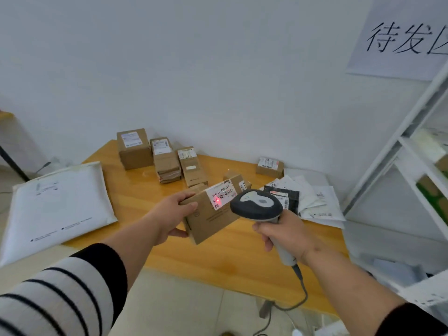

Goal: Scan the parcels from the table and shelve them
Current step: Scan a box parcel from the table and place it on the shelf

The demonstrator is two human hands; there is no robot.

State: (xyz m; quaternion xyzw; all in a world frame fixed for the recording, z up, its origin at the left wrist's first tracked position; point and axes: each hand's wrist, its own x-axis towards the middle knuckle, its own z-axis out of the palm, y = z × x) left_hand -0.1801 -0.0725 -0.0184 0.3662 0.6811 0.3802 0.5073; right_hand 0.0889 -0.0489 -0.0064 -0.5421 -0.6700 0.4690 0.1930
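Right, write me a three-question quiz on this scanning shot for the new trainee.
1. True or false: the red scan dot falls on the white label of the cardboard box held in the left hand.
2. What does the right hand grip?
A. a tape roll
B. the barcode scanner
C. a pen
3. Fill in: the big white padded mailer lies at the table's ______ end, seen from the camera.

Key: 1 true; 2 B; 3 left.
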